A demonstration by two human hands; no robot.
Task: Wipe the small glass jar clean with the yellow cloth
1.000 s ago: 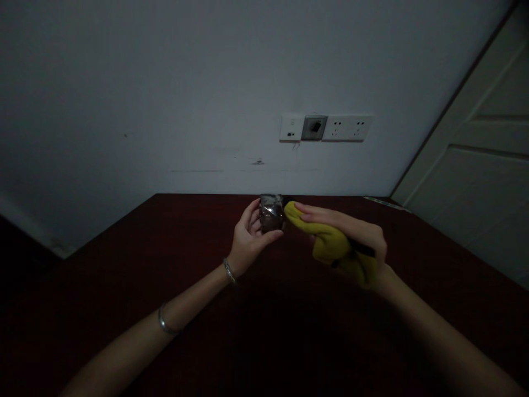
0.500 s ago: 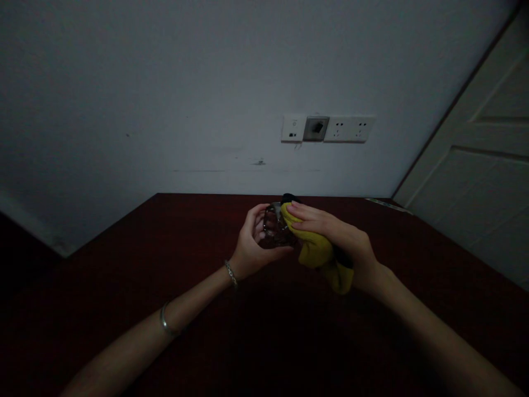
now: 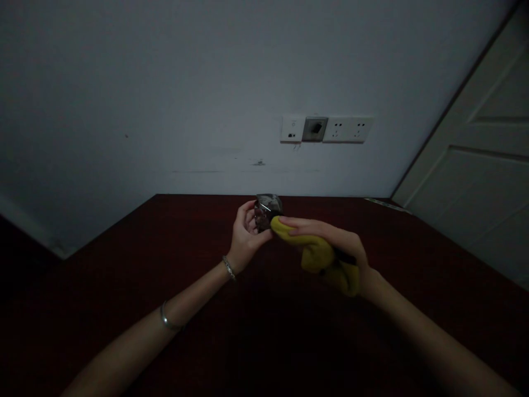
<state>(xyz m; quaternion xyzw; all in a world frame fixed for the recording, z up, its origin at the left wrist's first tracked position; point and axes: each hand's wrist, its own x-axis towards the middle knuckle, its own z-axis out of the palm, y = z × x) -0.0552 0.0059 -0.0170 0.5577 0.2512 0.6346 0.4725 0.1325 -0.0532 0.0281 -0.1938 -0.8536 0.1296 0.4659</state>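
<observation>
My left hand (image 3: 244, 237) is wrapped round a clear glass vessel (image 3: 264, 212), its thumb along the near side. The glass is see-through with a patterned surface; in this dim light I cannot tell whether it is a cup or a jar. In my right hand (image 3: 330, 234) is a bunched yellow cloth (image 3: 316, 253) with dark parts. The fingers press the cloth's front end against the right, near side of the glass, hiding that part. Loose folds of cloth hang below the right palm.
A dark red tabletop (image 3: 185, 237) lies under both hands and runs back to a pale wall (image 3: 206, 82). Socket and switch plates (image 3: 326, 129) are set in the wall. A white panelled door (image 3: 475, 165) borders the right side.
The glass has been turned and shifted slightly left and away, with my left hand. My right hand and the cloth have moved a little left, from the glass's right side to its near side.
</observation>
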